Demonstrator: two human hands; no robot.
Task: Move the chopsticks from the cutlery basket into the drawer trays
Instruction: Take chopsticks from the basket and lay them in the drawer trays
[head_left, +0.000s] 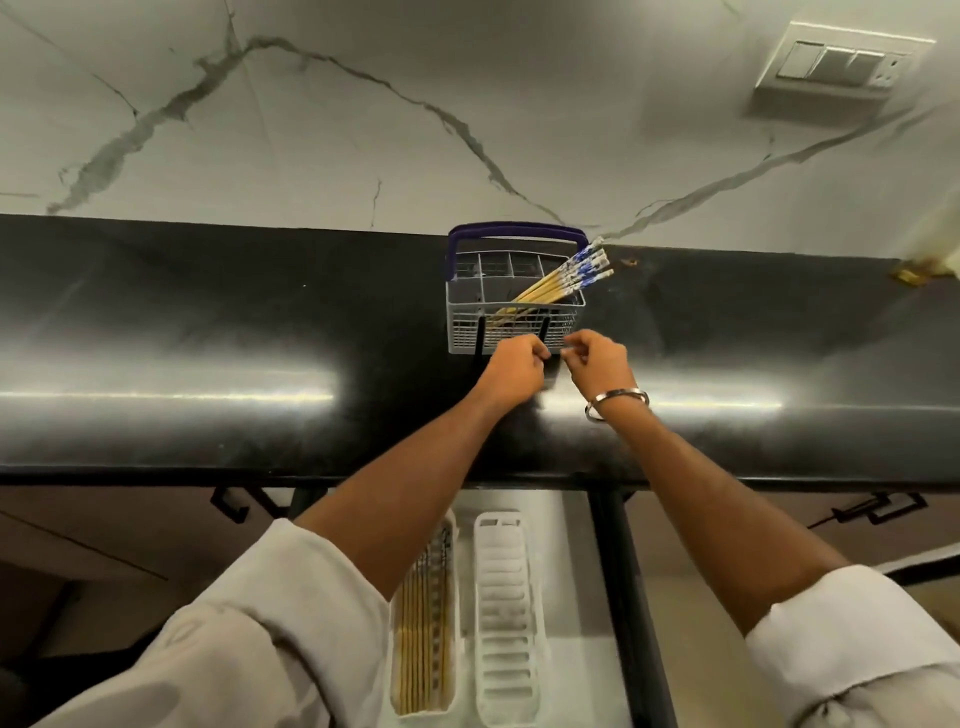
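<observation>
A grey cutlery basket (467, 306) with a purple handle stands on the black counter by the wall. Several yellow chopsticks with blue-and-white tops (566, 275) lean out of its right side. Two thin black upright sticks (544, 330) show against its front wall. My left hand (514, 371) is curled at the foot of the right stick, fingertips pinched on it. My right hand (597, 361) is pinched at the basket's lower right corner; what it holds is hidden. Below, the open drawer holds a white tray (451, 525) with several yellow chopsticks (421, 639) and a second white slotted tray (506, 613).
The glossy black counter (208, 364) runs across the view, with its front edge above the open drawer. Behind it rises a marble wall with a switch plate (841, 60) at the upper right. A small brass object (906, 275) lies on the counter at far right. Black drawer handles (883, 512) flank the drawer.
</observation>
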